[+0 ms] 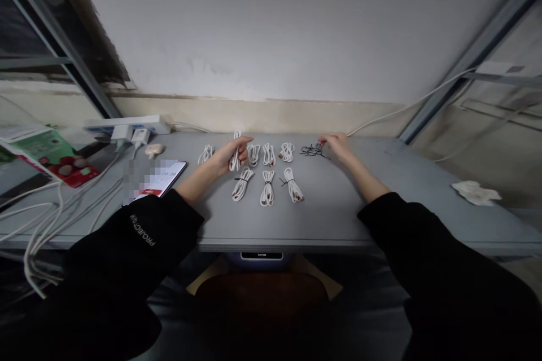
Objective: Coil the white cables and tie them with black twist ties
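Observation:
My left hand (pixel 232 157) is closed around a coiled white cable (pixel 235 164), held upright just above the desk. At the right edge of a loose pile of thin black twist ties (pixel 311 150), my right hand (pixel 336 144) pinches with thumb and finger, seemingly on a black tie; the fingertips are small in view. Several coiled white cables (pixel 269 155) lie in a back row, with no black tie visible on them. In front are three bundles (pixel 267 188), each with a black tie around its middle.
A phone (pixel 163 176) lies left of my left forearm. Behind it are a white power strip (pixel 148 123) with plugs and a small whitish plug (pixel 154 150). Loose white cables (pixel 55 208) and a green-and-red package (pixel 59 158) occupy the far left. Crumpled tissue (pixel 476 193) lies right.

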A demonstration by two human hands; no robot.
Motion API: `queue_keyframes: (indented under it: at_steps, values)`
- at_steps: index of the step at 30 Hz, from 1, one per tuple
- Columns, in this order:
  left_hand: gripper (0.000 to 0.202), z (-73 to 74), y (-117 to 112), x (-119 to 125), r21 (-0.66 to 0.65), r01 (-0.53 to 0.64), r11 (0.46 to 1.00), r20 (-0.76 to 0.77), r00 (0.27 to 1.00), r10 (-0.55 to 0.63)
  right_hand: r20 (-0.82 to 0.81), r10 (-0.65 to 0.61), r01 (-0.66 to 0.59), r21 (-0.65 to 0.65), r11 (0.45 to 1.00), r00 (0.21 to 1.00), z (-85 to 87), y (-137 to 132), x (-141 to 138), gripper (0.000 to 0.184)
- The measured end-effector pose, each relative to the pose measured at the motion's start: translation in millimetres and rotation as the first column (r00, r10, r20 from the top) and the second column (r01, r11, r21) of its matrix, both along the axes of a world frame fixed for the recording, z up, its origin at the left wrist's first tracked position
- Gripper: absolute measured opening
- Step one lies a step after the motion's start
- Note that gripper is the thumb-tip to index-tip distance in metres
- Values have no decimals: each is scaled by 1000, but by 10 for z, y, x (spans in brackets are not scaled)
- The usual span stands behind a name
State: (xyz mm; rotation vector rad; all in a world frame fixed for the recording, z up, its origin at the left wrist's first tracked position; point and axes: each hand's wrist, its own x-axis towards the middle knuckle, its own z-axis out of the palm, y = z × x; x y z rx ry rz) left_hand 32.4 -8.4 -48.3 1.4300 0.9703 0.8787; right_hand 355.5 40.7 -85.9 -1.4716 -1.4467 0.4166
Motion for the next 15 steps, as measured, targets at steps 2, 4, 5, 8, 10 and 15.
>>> queue_keyframes:
  at_steps: [2,4,5,8,10,15]
  values:
    - [43,-6,-1,-25,88,35,996,-107,994,-26,69,4,-3,-12,1000,998,-39,1,29,21]
    - [39,6,-14,-47,198,57,978,-225,974,-11,185,-19,21,-12,1000,983,-75,7,48,24]
    - [39,23,-24,-58,249,58,967,-286,958,16,250,-44,47,-5,999,967,-90,11,54,25]
    - [41,121,-52,-106,334,35,942,-436,892,121,381,-126,118,45,992,916,-116,29,60,21]
    - [37,207,-54,-167,335,36,941,-499,854,145,415,-151,126,87,988,897,-126,39,58,18]
    - [14,292,-31,-402,92,262,961,-651,746,-141,438,-168,134,108,985,883,-140,52,38,17]
